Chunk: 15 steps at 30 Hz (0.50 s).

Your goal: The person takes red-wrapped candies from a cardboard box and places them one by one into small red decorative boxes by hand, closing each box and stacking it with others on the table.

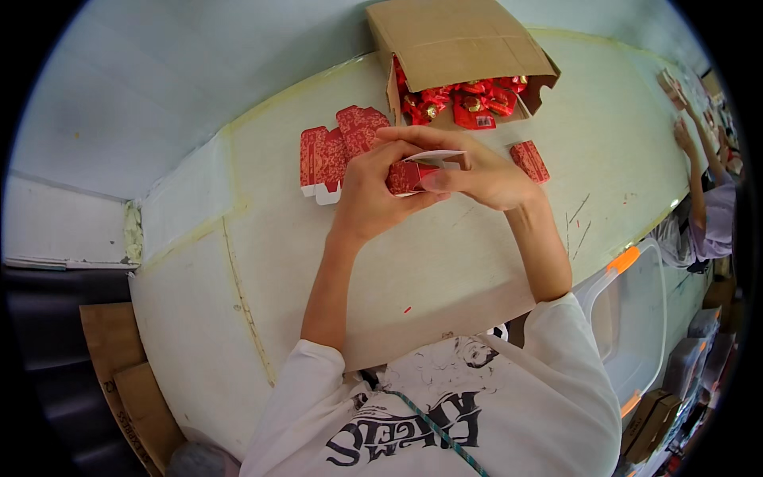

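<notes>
Between both hands, above the table, is a small red patterned paperboard box (pixel 404 178) with a raised white-lined flap. My left hand (pixel 371 182) grips its left side. My right hand (pixel 486 173) wraps the other side, its thumb at the open end; something red shows there, partly hidden by the thumb. Flat, unfolded red box blanks (pixel 322 156) lie beyond my left hand, partly overlapping. To the right of my right hand lies a small red patterned box (pixel 529 162). Behind the hands, a cardboard carton (pixel 462 45) on its side holds several red-wrapped sweets (pixel 471 102).
The pale table (pixel 286 250) meets a wall (pixel 238 59) at the back. A clear plastic bin (pixel 635 322) with orange handles stands by the right edge. Flattened cardboard (pixel 116 334) leans at the lower left. Farther right, another person's arms (pixel 694 155) reach over the table.
</notes>
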### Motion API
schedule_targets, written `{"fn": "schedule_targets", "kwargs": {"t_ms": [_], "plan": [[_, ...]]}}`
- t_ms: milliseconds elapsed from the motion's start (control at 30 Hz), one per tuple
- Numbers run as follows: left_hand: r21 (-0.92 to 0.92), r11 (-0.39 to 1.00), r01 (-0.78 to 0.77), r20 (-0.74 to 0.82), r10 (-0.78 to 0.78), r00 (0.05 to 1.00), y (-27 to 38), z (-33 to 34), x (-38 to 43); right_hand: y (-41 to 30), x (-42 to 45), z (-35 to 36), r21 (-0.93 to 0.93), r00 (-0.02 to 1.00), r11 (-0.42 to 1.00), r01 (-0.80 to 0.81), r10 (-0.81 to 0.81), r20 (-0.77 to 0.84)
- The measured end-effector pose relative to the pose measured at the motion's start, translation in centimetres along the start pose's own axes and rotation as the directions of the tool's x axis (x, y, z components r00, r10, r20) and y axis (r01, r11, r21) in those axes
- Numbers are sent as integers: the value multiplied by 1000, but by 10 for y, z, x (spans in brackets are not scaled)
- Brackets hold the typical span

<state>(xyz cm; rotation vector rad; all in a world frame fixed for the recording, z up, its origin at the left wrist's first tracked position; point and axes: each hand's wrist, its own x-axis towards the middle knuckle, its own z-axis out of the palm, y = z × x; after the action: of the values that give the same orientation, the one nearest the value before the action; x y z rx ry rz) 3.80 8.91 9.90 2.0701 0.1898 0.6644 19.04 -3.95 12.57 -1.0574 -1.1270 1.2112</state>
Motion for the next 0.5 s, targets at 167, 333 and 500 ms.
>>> {"fn": "schedule_targets", "kwargs": {"t_ms": [167,333,500], "plan": [[130,991,2,-48,4,999,6,-1,-1,-7,1,8,-24,995,999,-30,27,-92],[178,984,31,-5,-31,1000,7,3,-1,2,6,2,-72,993,996,44,-51,-103],[21,998,52,-109,-49,993,-6,12,3,3,7,4,-93,988,995,34,-47,-147]]}}
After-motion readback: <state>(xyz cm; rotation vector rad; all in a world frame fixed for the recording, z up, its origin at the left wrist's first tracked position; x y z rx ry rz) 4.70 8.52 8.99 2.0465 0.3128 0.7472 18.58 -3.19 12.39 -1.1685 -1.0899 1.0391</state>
